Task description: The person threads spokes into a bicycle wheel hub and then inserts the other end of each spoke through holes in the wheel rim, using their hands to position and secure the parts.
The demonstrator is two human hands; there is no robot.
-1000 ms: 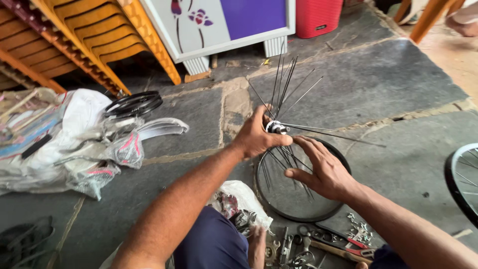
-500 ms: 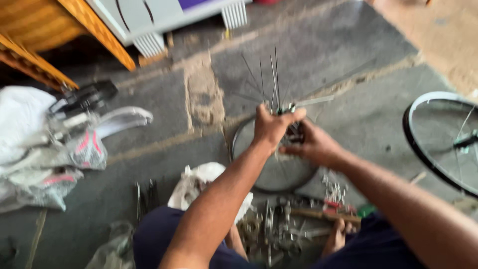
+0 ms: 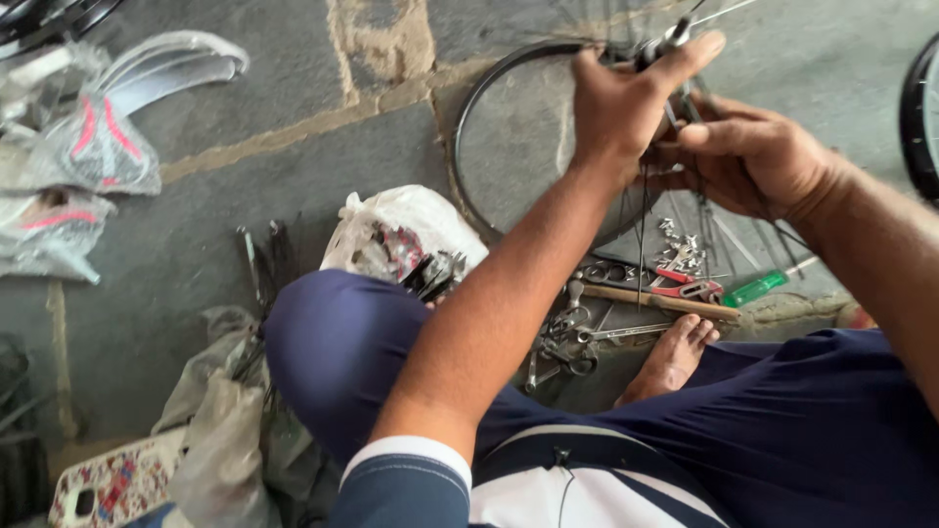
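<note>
Head view: both hands sit at one o'clock, the left hand (image 3: 626,103) clenched around the spoked hub (image 3: 665,44), the right hand (image 3: 753,156) pinching spokes over the bare rim (image 3: 469,127). Lacing looks barely begun.

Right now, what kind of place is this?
Probably a bicycle repair spot on a stone floor: a bare wheel rim lies there, with loose tools and wrapped mudguards nearby.

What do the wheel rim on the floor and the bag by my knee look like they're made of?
Wheel rim: probably metal with a dark finish, a thin stiff hoop; the look leaves it open. Bag: thin whitish plastic film, crumpled, partly see-through with small parts showing inside.
</note>
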